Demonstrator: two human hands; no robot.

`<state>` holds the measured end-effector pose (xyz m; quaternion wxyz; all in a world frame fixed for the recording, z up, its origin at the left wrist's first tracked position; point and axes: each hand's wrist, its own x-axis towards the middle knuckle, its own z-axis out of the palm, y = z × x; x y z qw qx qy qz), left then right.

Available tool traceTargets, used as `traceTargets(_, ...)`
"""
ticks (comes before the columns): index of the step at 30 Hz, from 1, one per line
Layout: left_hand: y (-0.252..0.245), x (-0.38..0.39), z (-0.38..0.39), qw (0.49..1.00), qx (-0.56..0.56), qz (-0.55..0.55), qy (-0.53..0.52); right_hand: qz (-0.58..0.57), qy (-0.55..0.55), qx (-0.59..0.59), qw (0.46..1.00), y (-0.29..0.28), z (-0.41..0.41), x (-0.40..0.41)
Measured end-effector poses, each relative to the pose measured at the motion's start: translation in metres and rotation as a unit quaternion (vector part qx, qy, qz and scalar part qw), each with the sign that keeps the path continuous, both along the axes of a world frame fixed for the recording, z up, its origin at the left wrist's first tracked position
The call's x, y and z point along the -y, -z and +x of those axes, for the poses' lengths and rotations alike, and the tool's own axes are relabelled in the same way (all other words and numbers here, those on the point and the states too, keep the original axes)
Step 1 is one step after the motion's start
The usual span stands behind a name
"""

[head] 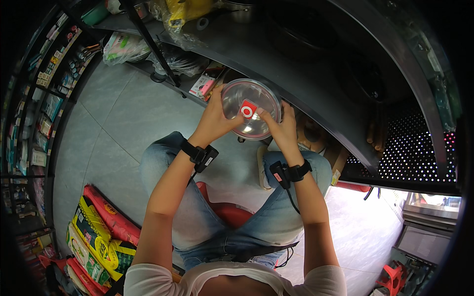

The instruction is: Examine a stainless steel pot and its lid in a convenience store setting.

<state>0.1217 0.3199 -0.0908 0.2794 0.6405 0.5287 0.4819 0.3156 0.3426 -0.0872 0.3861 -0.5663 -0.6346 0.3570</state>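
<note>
Between both hands I hold a round clear lid [237,96] with a pinkish rim and a red square valve piece [249,108] bearing a white ring at its centre. My left hand [214,118] grips the lid's left edge, its thumb touching the red piece. On the right edge, my right hand [283,125] has its thumb by that piece too. The lid is above the floor, in front of the lower shelf. Whether a container sits under it, I cannot tell.
A dark metal shelf [259,55] runs close beyond the lid, with bagged goods [126,48] and a pink-and-white box [203,87] lower down. Stocked racks [48,103] stand left. Bagged goods [96,236] lie at lower left. A red stool [227,214] is beneath me.
</note>
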Motion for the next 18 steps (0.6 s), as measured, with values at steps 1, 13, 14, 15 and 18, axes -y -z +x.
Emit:
traceTargets(1, -0.001, 0.000, 0.001, 1.000, 0.000, 0.000, 0.001, 0.000, 0.001, 0.000, 1.000, 0.000, 0.000, 0.000)
traceTargets(13, 0.006, -0.003, 0.003, 0.997, 0.072, -0.004, -0.006, -0.018, -0.008, -0.010, 1.000, -0.001, -0.001, 0.000)
traceTargets(14, 0.006, -0.002, 0.003, 0.997, 0.070, -0.007, -0.007, -0.018, -0.008, -0.011, 1.000, 0.000, 0.000, -0.001)
traceTargets(15, 0.005, -0.002, 0.003, 0.998, 0.068, -0.010, -0.009, -0.018, -0.008, -0.013, 1.000, 0.000, -0.001, -0.001)
traceTargets(18, 0.008, -0.002, 0.002, 0.999, 0.044, -0.020, -0.020, -0.022, -0.009, -0.016, 1.000, 0.000, -0.001, 0.000)
